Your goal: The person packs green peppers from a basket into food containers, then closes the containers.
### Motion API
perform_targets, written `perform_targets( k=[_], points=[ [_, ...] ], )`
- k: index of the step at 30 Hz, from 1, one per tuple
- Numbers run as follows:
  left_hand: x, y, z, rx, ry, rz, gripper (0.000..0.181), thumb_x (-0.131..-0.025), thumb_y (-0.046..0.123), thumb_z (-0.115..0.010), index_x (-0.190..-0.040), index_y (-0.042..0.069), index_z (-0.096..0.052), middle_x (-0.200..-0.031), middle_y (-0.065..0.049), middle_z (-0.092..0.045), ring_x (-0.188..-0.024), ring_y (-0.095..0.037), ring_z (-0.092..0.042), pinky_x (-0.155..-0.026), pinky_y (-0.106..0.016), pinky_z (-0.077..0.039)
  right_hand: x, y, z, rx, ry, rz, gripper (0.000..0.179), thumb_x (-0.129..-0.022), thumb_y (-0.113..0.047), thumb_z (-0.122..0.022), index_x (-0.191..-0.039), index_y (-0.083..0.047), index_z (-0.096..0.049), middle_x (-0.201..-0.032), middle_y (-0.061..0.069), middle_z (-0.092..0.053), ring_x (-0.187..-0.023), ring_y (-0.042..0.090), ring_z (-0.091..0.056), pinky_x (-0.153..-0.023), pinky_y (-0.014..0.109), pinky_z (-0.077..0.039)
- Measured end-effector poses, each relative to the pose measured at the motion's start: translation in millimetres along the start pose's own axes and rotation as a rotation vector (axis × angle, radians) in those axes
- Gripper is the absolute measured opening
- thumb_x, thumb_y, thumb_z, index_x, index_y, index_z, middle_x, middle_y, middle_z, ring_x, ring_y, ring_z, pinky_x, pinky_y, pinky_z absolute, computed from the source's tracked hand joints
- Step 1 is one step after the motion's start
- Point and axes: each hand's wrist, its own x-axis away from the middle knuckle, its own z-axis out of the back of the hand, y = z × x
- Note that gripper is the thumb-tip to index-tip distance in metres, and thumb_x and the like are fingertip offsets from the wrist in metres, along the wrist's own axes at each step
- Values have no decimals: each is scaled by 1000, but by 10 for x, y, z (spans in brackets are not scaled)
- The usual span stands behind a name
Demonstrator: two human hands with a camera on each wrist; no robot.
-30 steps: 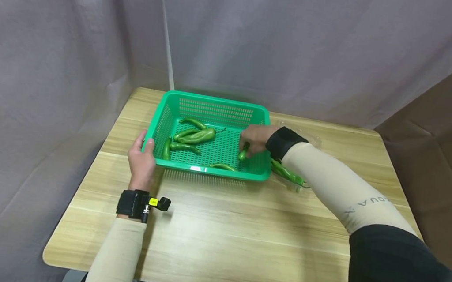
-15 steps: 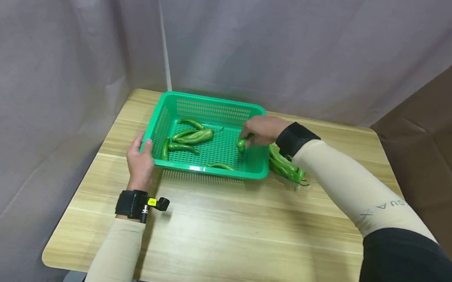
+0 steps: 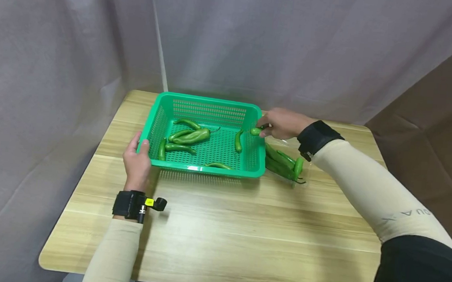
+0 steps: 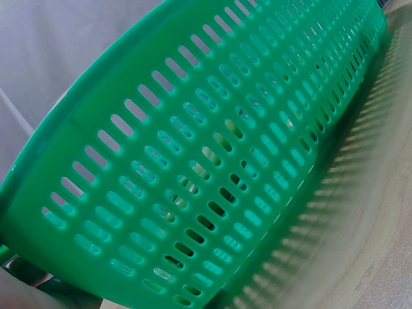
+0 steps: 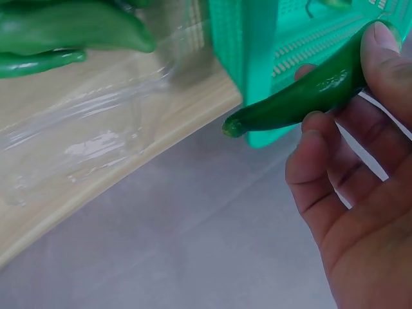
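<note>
The right hand (image 3: 286, 123) pinches a green chili pepper (image 3: 255, 131) between thumb and fingers, by the far right corner of a green slotted basket (image 3: 213, 100); the left hand (image 3: 136, 166) grips its left side.

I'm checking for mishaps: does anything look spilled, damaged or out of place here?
Nothing stands out. The left hand grips the green basket, which is upright with loose peppers inside. The right hand pinches another pepper; more peppers lie on clear plastic beside the basket. Small blemishes can't be judged.
</note>
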Motion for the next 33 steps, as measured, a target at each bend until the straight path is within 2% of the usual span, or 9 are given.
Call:
perform_targets(
  k=[3, 6, 9, 15, 18, 21, 24, 30, 33],
  points=[
    [-3, -3, 3, 4, 0, 6, 51, -110, 18, -50, -160, 11, -41, -169, -7, -38, -155, -21, -36, -129, -34, -33, 91, 57, 5, -15, 16, -9, 17, -101, -11, -67, -84, -7, -66, -69, 0, -44, -61, 13, -34, -63, 31, -31],
    [-9, -10, 3, -3, -3, 9, 51, -110, 19, -50, -160, 12, -40, -170, -6, -36, -157, -20, -33, -131, -34, -31, 188, 116, 7, -21, 34, -27, 17, -101, -10, -67, -84, -8, -66, -71, 1, -53, -62, 12, -40, -64, 30, -35],
    [-9, -12, 3, -13, -2, 5, 52, -110, 20, -50, -160, 12, -40, -170, -7, -35, -157, -22, -32, -131, -35, -31, 286, 186, -6, -10, 49, -48, 19, -100, -10, -68, -82, -10, -64, -71, 2, -54, -63, 12, -40, -64, 30, -35],
    [-14, -14, 11, -1, 10, 1, 51, -110, 18, -50, -160, 9, -41, -169, -11, -37, -156, -25, -34, -130, -37, -33, 452, 335, -80, -3, 82, -114, 24, -100, -11, -69, -79, -11, -59, -69, -2, -43, -61, 12, -34, -62, 29, -30],
    [-11, -9, 6, 6, 2, 2, 52, -110, 18, -50, -160, 9, -40, -169, -10, -37, -156, -25, -34, -130, -37, -33, 515, 410, -141, -21, 87, -173, 17, -100, -11, -69, -84, -9, -64, -69, -2, -47, -60, 13, -38, -61, 29, -32],
    [-14, -7, 17, 2, -3, -1, 52, -110, 18, -49, -160, 9, -39, -169, -9, -37, -156, -23, -34, -130, -35, -33, 523, 481, -227, -36, 80, -227, 11, -101, -12, -68, -92, -5, -68, -71, 1, -54, -62, 15, -44, -61, 31, -37],
    [-15, -9, 25, 3, -4, 6, 52, -110, 18, -49, -161, 10, -39, -170, -7, -35, -158, -21, -31, -131, -35, -30, 509, 537, -327, -47, 66, -247, 10, -101, -12, -67, -99, -3, -70, -77, 5, -62, -67, 17, -51, -64, 34, -44],
    [5, -4, 24, -14, -5, 4, 52, -110, 18, -50, -161, 11, -39, -171, -7, -33, -160, -21, -26, -133, -35, -25, 417, 612, -515, -59, 35, -273, 11, -101, -10, -67, -95, -1, -71, -85, 9, -69, -74, 20, -60, -69, 38, -51],
    [6, -7, 16, -12, -4, -1, 52, -110, 17, -50, -160, 10, -40, -171, -8, -33, -159, -22, -27, -133, -36, -26, 360, 625, -581, -45, 37, -279, 11, -99, -8, -69, -97, 1, -74, -91, 13, -73, -78, 24, -65, -72, 43, -56]
  ],
)
